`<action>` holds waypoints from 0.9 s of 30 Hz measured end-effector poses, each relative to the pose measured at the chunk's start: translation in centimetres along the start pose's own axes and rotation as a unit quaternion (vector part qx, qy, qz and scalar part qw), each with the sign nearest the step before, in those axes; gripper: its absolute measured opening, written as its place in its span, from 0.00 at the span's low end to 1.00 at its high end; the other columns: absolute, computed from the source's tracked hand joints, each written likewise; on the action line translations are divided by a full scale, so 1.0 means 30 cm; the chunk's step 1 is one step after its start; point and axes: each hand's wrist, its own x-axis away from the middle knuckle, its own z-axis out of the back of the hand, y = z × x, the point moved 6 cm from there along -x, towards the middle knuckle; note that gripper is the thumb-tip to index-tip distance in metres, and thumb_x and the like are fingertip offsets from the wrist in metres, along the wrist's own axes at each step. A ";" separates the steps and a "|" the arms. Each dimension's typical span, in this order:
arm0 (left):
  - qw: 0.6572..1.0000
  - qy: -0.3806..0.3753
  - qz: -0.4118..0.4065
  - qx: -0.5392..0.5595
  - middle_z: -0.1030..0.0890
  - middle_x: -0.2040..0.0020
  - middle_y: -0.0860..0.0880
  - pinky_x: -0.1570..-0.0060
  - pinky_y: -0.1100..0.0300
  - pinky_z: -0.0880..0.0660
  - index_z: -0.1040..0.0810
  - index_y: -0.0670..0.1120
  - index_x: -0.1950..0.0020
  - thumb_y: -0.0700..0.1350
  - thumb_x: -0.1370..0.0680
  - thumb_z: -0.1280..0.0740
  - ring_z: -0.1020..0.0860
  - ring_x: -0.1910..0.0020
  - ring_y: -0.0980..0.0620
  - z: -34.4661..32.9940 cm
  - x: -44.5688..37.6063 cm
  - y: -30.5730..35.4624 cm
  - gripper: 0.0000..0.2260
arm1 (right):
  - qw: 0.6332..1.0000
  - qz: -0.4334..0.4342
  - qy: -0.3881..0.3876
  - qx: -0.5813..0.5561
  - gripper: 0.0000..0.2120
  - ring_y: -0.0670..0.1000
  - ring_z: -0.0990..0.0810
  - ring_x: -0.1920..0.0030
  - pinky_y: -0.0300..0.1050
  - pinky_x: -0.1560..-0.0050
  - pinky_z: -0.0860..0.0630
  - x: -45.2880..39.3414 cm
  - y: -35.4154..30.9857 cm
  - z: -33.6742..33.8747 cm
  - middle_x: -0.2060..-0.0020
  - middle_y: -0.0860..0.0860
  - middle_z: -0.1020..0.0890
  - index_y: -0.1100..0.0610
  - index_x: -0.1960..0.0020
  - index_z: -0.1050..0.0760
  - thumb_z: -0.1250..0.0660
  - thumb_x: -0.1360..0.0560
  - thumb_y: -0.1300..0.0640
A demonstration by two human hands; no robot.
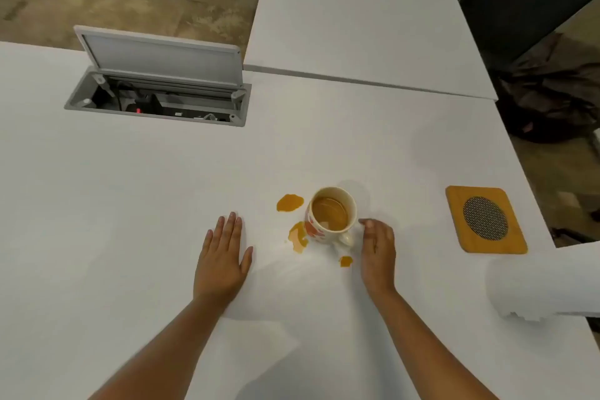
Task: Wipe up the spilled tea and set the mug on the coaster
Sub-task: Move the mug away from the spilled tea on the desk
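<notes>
Upright, the mug (pixel 331 216) seemingly holds amber tea.

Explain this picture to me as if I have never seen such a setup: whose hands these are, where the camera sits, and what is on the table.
There is no machine here: a person wears a camera on the head, looking down at both bare hands. The left hand lies flat on the white table, holding nothing. The right hand is beside the handle of the mug, which stands upright with tea in it; whether it grips the handle is unclear. Three orange tea spills lie around the mug. To the right sit a wooden coaster and a paper towel roll. An open cable box is set into the table.
</notes>
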 end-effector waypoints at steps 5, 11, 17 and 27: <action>1.000 0.013 -0.004 -0.018 0.55 0.25 0.53 0.27 0.57 0.58 0.57 0.47 0.26 0.59 0.24 0.61 0.59 0.26 0.55 0.008 -0.002 0.005 0.29 | 0.986 -0.095 0.028 -0.131 0.19 0.48 0.25 0.62 0.28 0.65 0.28 0.039 -0.025 -0.039 0.63 0.52 0.22 0.57 0.59 0.27 0.49 0.20 0.48; 1.000 0.012 -0.004 -0.024 0.51 0.24 0.51 0.27 0.56 0.58 0.54 0.46 0.25 0.58 0.24 0.61 0.58 0.26 0.54 0.007 -0.001 0.002 0.30 | 0.980 -0.146 0.008 -0.135 0.22 0.49 0.26 0.65 0.36 0.67 0.29 0.094 -0.016 -0.062 0.66 0.50 0.21 0.56 0.62 0.25 0.49 0.21 0.43; 1.000 0.017 -0.003 -0.012 0.50 0.24 0.50 0.27 0.55 0.56 0.52 0.46 0.25 0.58 0.24 0.60 0.58 0.26 0.54 0.015 0.000 0.007 0.30 | 0.989 -0.110 0.001 -0.103 0.19 0.52 0.26 0.62 0.48 0.57 0.28 0.118 -0.048 -0.078 0.66 0.50 0.23 0.52 0.68 0.29 0.44 0.23 0.43; 1.000 0.024 -0.010 -0.016 0.48 0.24 0.49 0.27 0.56 0.57 0.50 0.45 0.26 0.57 0.24 0.60 0.57 0.27 0.52 0.024 0.001 0.010 0.29 | 0.917 -0.254 -0.026 -0.306 0.20 0.44 0.36 0.73 0.38 0.64 0.34 0.113 -0.017 -0.183 0.78 0.42 0.34 0.51 0.62 0.27 0.47 0.22 0.39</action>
